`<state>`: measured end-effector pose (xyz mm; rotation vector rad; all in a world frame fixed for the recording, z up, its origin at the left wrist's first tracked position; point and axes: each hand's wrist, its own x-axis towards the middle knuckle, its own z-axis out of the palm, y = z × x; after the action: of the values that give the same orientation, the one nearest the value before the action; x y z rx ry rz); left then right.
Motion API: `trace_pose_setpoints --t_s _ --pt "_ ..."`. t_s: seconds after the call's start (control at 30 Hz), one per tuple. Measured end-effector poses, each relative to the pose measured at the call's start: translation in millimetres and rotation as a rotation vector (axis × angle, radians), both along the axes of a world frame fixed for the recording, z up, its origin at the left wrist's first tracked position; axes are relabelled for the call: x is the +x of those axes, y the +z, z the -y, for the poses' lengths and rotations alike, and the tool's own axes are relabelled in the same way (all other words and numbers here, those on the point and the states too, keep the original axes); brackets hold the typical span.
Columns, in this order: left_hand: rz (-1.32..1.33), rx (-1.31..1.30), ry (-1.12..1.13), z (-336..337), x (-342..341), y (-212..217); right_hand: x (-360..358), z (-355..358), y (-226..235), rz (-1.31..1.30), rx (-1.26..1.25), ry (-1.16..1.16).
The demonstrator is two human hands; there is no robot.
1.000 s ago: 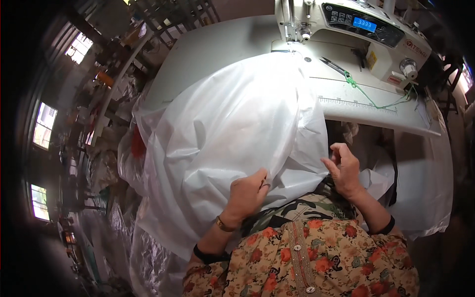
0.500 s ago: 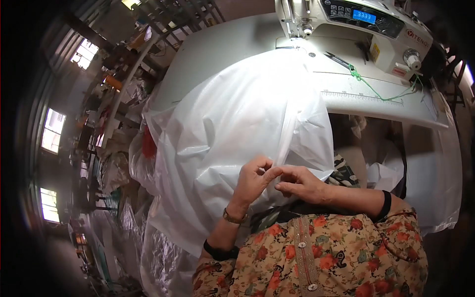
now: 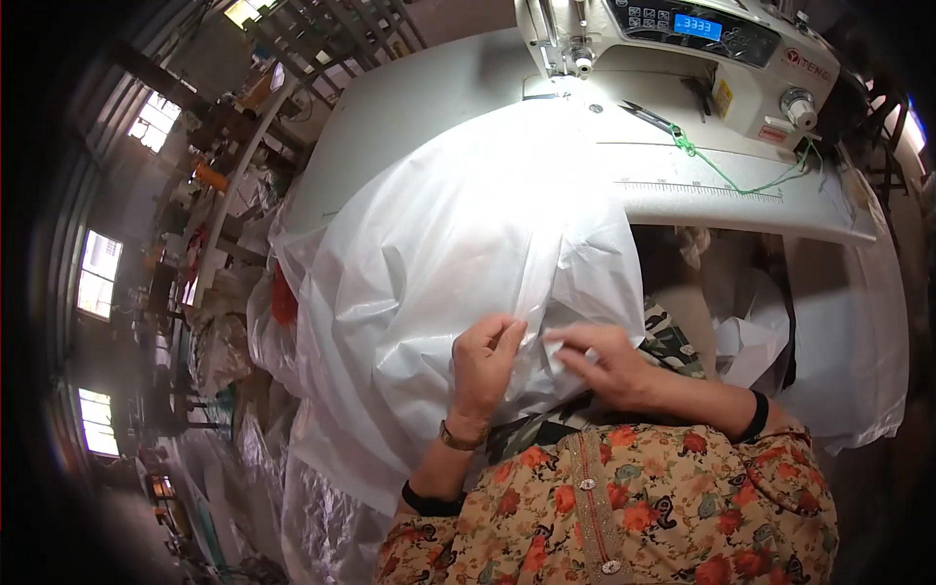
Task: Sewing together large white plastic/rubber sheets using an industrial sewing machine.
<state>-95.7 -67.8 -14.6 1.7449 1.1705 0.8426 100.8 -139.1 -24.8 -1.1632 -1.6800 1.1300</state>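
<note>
A large sheet of thin white plastic-like material [image 3: 419, 263] spreads from under the sewing machine [image 3: 702, 49] down over my lap. A folded strip or seam runs down it toward my hands. My left hand [image 3: 485, 361] pinches the edge of this sheet between thumb and fingers, at the lower end of the fold. Just to its right, my right hand [image 3: 604, 366] is slightly blurred, thumb and forefinger apart, with nothing seen between them. The needle area [image 3: 565, 83] is brightly lit, and the sheet's far edge lies close to it.
On the machine table [image 3: 702, 161] lie thread snips [image 3: 643, 117] with a green cord [image 3: 726, 180], beside a printed ruler scale. More clear plastic sheeting [image 3: 331, 507] hangs at the left. White material [image 3: 848, 341] hangs off the right side. A cluttered bench [image 3: 234, 185] stands far left.
My hands, close together before, have moved apart. The right hand has let go of the sheet and opened; the left still pinches it. The whole view has shifted slightly.
</note>
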Motion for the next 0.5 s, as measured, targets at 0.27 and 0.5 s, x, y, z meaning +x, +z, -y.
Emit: trace_pose_setpoints --t_s 0.27,0.5 --pt "0.088 -0.030 -0.106 12 14 37 56 0 -36 0.019 -0.040 -0.779" --pt "-0.165 0.573 -0.272 12 33 59 26 28 8 -0.486 -0.193 -0.368"
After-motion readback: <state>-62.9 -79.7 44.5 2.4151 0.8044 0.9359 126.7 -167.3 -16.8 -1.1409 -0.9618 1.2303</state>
